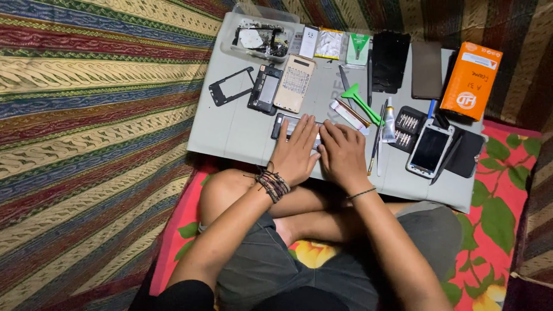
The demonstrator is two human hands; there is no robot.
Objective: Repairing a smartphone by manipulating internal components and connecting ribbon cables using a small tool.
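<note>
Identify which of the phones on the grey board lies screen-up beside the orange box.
The white-framed phone on the right, dark screen up, below the orange box; the beige one shows its back.

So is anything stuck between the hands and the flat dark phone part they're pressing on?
No, nothing visible. The left hand and right hand both lie flat right on the dark phone part on the grey board. The tools and other parts sit off to the sides.

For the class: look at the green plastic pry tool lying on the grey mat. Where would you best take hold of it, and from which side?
Probably grip the green pry tool by its long thin handle, which runs down towards the glue tube, not by the wide forked head. Come from above: it lies flat on the grey mat, with other tools close beside it.
</note>
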